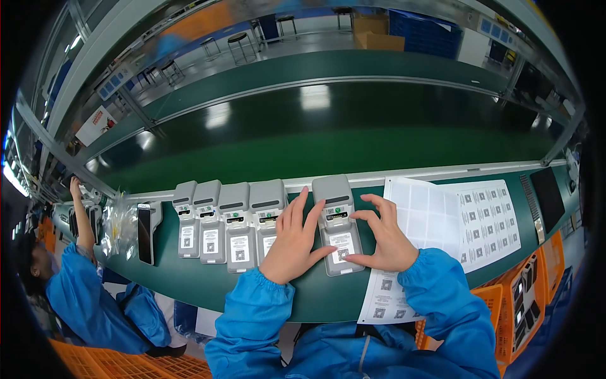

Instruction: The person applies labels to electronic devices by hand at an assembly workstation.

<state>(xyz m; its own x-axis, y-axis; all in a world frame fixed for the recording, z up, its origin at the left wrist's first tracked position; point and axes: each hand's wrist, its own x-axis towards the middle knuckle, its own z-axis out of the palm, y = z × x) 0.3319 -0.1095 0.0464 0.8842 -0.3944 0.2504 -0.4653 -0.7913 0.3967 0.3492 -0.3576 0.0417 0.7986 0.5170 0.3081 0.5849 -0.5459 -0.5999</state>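
Note:
A grey-and-white handheld terminal [341,183] lies back up on the green bench, with a white printed label [343,242] on its lower part. My left hand [291,239] is at its left side, fingers spread and the thumb tip at the label's left edge. From the other side my right hand [388,239] reaches over, its thumb at the label's lower right and its index finger bent near the terminal's middle. Neither hand is closed around anything. More labelled terminals [235,196] of the same kind stand in a row to the left; my left hand partly covers the nearest one.
Sheets of printed labels [486,221] lie on the right, partly under my right forearm. Further left are a dark-screened phone-like device [146,235] and clear plastic bags [118,228]. Orange crates [505,316] stand below the bench at right. A co-worker's blue sleeve [88,303] is at far left.

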